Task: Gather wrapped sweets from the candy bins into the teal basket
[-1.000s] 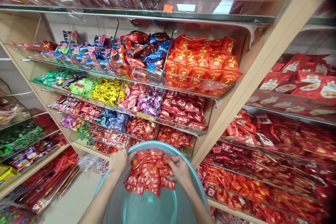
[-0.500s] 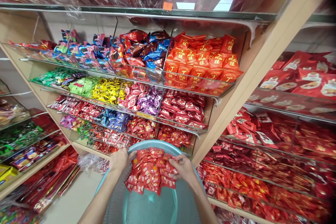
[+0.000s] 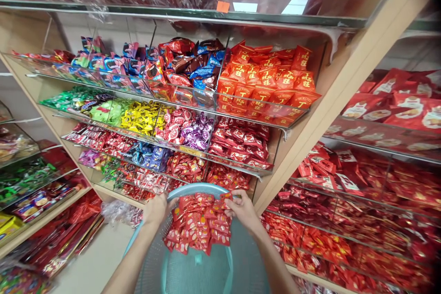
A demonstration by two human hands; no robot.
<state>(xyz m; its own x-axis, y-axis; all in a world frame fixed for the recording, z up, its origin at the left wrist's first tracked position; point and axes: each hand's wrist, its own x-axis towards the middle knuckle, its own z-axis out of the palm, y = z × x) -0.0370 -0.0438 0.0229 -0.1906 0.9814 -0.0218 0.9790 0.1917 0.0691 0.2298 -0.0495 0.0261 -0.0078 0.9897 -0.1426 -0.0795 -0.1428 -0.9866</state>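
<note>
Your right hand [image 3: 243, 209] is pinching one small red packet [image 3: 226, 196] between thumb and fingertips, at about 1–2 o'clock on the basket. Can't tell from this angle whether that packet is fully clear of the pile. Your left hand [image 3: 155, 210] is clamped over the rim at 10–11 o'clock, thumb inside; its outer fingertips are mostly hidden.

Teal mesh basket [image 3: 198, 187] sits between your forearms, running off the bottom of the view. Packet pile [image 3: 198, 225] is inside it, bunched toward 12 o'clock, red with pale and orange spots. Basket floor [image 3: 196, 275] shows bare at 6.

Outward from the basket centre: lowest-tier red packets [image 3: 230, 178] just past the rim between 12 and 1. Purple twist-wrapped sweets [image 3: 197, 133] at 12, yellow sweets [image 3: 143, 118] at 11, green-wrapped sweets [image 3: 67, 100] between 10 and 11. Orange-red bags [image 3: 265, 85] at 1, upper tier. Wooden upright [image 3: 306, 142] at 1–2, larger red bags [image 3: 408, 108] beyond it at about 2. Crumpled clear plastic [image 3: 117, 212] at 9–10, near the floor.
</note>
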